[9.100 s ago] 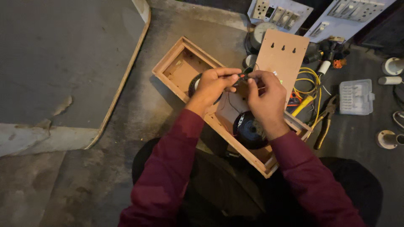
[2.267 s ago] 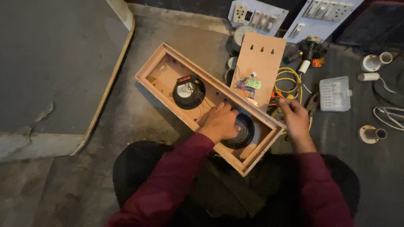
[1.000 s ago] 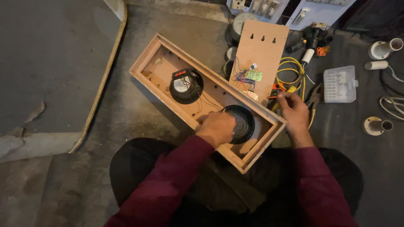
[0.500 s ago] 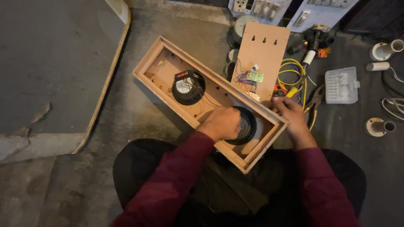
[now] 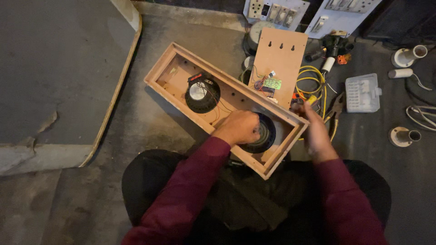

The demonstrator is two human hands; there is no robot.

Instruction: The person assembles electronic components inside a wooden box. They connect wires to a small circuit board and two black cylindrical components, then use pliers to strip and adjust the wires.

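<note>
Left hand: left hand (image 5: 241,127) curled into a loose fist, knuckles up, resting on the near speaker inside the box; whether the fingers grip anything cannot be told from above.
Right hand: right hand (image 5: 314,131) lies along the outside of the box's right end, fingers stretched forward and close together, fingertips at the far right corner. Nothing is visibly held.
Wooden box: long, open-topped wooden box (image 5: 169,66) lies slantwise on the floor, its far end to the upper left, its near end against the person's lap.
Near speaker: round black speaker (image 5: 267,136) sits in the box's near end, partly covered by the left hand.
Far speaker: second black speaker (image 5: 202,93) with a pale centre sits in the middle of the box, thin wires trailing from it.
Wooden panel: flat wooden panel (image 5: 280,56) leans just behind the box, with a small green circuit board (image 5: 271,83) and coloured wires on its lower part.
Yellow cable: coiled yellow cable (image 5: 309,79) lies right of the panel, near the right hand's fingertips.
Plastic case: clear plastic case (image 5: 362,92) lies further right on the floor, well apart from both hands.
Sleeves: both arms wear dark red sleeves (image 5: 181,195).
</note>
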